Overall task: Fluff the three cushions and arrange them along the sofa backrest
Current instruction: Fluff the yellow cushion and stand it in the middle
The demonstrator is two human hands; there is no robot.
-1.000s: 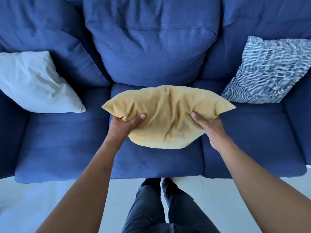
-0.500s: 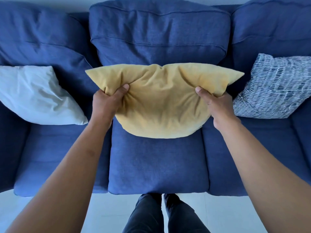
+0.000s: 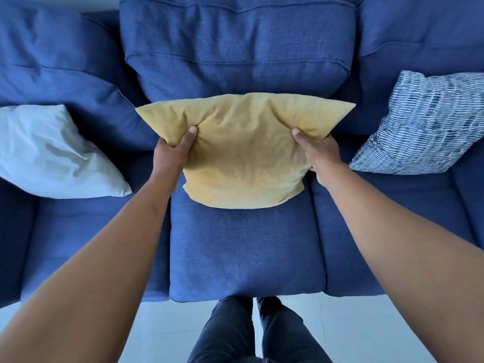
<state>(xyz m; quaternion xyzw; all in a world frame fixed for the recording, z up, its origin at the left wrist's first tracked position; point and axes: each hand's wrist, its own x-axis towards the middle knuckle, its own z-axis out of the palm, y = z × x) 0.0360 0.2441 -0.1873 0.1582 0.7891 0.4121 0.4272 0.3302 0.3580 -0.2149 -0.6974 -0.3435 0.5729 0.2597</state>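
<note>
A yellow cushion (image 3: 245, 150) stands on the middle seat of the blue sofa (image 3: 243, 252), its top edge against the middle backrest cushion (image 3: 235, 48). My left hand (image 3: 171, 154) grips its left side and my right hand (image 3: 318, 153) grips its right side, thumbs pressed into the front. A white cushion (image 3: 49, 153) leans against the left backrest. A blue-and-white patterned cushion (image 3: 424, 124) leans against the right backrest.
Pale tiled floor (image 3: 353, 331) runs along the sofa's front edge. My legs in dark trousers (image 3: 251, 334) stand close to the middle seat. Bare seat cushions lie in front of each pillow.
Both hands lifted the yellow cushion up from the seat front, carried it toward the backrest and lowered it against the middle back cushion. The white and patterned cushions stayed put.
</note>
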